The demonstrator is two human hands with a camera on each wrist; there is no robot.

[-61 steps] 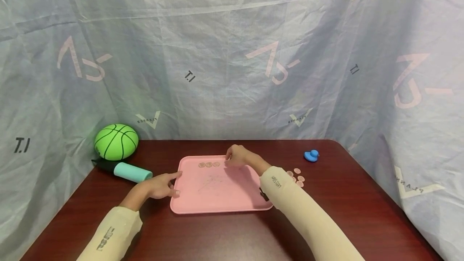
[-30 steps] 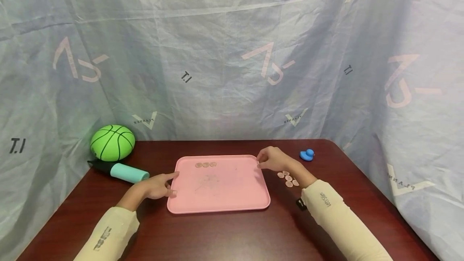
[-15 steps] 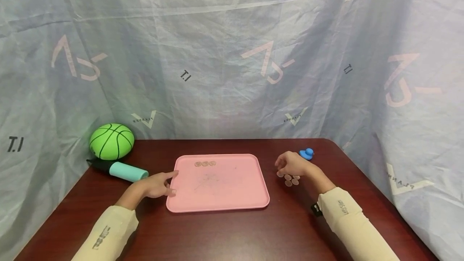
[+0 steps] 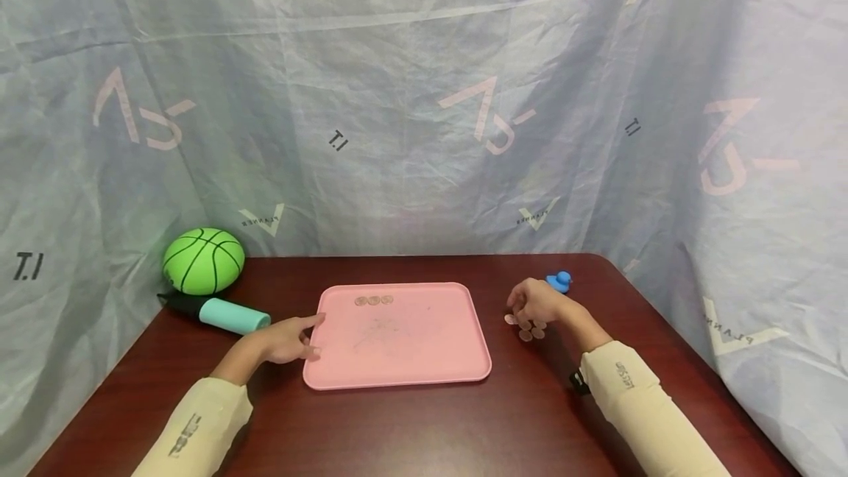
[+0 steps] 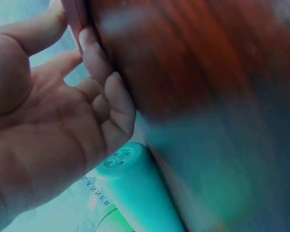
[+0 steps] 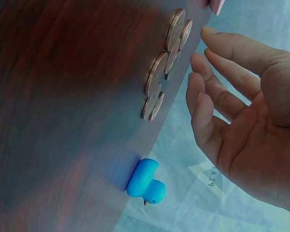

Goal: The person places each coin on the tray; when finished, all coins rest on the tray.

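My left hand [image 4: 286, 339] holds the left edge of a pink tray [image 4: 424, 352], with thumb and index finger over the rim. In the left wrist view, the other fingers curl in beside the tray's outer side. Three coins [image 4: 374, 300] lie in a row near the tray's far edge. To the right of the tray, my right hand [image 4: 535, 302] hovers just over several loose coins [image 4: 525, 336] on the table, partly hiding them. The right wrist view shows its fingers [image 6: 222, 94] loosely bent, apart from the coins [image 6: 157, 72], with nothing between them.
A blue rubber duck [image 4: 559, 283] sits behind my right hand. On the left are a green ball [image 4: 204, 261] with black lines and a turquoise cylinder [image 4: 232, 315] with a black end, lying close to my left hand. Grey printed cloth [image 4: 397, 190] hangs behind the dark red table [image 4: 397, 433].
My right hand has moved from the tray's far side, past its right edge, to the loose coins. The left hand stays on the tray's left edge. The view has shifted slightly.
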